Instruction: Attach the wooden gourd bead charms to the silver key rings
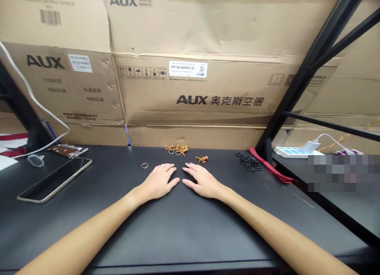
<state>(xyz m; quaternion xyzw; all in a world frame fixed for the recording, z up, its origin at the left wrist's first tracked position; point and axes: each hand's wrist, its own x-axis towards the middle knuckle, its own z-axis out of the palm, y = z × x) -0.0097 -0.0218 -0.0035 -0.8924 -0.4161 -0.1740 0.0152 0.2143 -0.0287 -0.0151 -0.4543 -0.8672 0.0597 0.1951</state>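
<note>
The left hand (158,181) and the right hand (202,181) are seen pressed flat on the black tabletop (184,231) – each grip spread wide, nothing held. A metal ring (144,165) is lying just beside the left fingers (169,168). Orange beaded charms (177,149) are heaped ahead, between the hands, and a smaller beaded charm (202,159) is placed just past the right hand – black rubber rings (249,162) are piled well to the right, and a touchscreen device (55,179) is laid far left.

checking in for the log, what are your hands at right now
Left hand and right hand flat on black table, empty. Small ring by left hand. Brown charms ahead. Black rings off right.
</note>
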